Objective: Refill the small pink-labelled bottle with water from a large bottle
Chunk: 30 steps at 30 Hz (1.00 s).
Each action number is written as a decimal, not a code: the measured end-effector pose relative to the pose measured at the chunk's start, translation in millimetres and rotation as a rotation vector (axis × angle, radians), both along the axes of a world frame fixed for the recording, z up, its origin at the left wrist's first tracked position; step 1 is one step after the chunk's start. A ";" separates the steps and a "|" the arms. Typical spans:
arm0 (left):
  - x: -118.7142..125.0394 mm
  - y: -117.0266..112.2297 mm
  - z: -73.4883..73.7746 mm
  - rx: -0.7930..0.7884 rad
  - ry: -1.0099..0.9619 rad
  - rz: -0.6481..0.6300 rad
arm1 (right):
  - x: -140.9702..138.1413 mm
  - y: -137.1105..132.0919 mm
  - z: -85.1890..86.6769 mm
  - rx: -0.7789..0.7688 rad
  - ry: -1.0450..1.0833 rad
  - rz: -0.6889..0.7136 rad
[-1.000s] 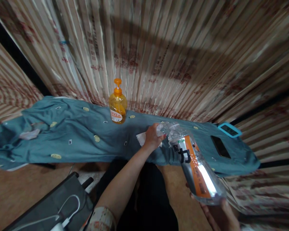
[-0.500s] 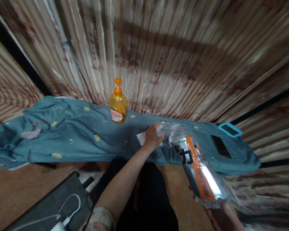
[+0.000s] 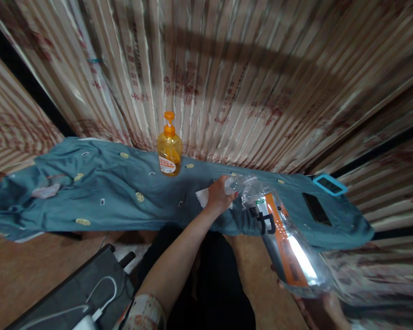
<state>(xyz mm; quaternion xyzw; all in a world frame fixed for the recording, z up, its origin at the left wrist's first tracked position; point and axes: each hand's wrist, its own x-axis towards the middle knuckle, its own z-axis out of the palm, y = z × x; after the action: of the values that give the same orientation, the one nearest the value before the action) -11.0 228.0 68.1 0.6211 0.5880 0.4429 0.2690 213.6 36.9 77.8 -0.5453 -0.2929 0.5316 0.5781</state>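
Note:
A large clear plastic bottle [image 3: 285, 243] with an orange, black and silver label lies tilted, its neck pointing away from me. My left hand [image 3: 220, 195] is closed around the neck and cap end, over a white tissue [image 3: 203, 198] on the teal cloth. My right hand [image 3: 316, 307] supports the bottle's base at the lower right, its fingers curled under it and mostly hidden. An orange pump bottle [image 3: 170, 147] stands upright on the cloth further back.
A teal patterned cloth [image 3: 106, 197] covers a long low surface in front of striped curtains. A dark phone [image 3: 316, 209] and a blue-framed device [image 3: 329, 184] lie at the right end. A dark bag with a white cable [image 3: 89, 298] sits on the floor at lower left.
The bottle's base and my right hand have sunk slightly lower and to the right. My left hand stays on the neck.

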 end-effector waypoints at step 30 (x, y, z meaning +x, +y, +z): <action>0.2 -0.5 -0.7 0.011 -0.023 0.001 | -15.9 -6.9 20.4 -0.069 -0.053 -0.097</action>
<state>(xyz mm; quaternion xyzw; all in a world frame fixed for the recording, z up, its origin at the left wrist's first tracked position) -10.8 227.4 67.3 0.6172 0.5827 0.4533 0.2720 197.6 30.0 98.2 -0.5923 -0.2626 0.4982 0.5762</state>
